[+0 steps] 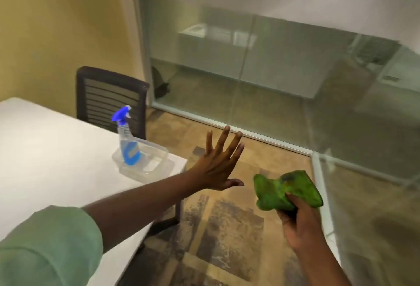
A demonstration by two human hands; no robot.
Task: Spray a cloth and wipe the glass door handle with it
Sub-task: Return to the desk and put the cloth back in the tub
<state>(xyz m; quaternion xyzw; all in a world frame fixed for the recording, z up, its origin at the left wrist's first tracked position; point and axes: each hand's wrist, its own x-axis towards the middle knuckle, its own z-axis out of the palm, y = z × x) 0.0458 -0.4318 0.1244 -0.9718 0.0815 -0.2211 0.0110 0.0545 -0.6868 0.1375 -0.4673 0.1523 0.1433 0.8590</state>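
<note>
We hold the crumpled green cloth (288, 191) bunched in our right hand (300, 222) near the glass at right, our left hand (218, 169) spread wide and empty, likely freed because the spray bottle (128, 140) stands parked in its clear tub (156, 160) on the bench (52, 149) at left, the door handle not in view.

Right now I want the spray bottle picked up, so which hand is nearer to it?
Left. The left hand is open just right of the bottle, beyond the table corner. The right hand is farther right and lower, gripping the cloth.
</note>
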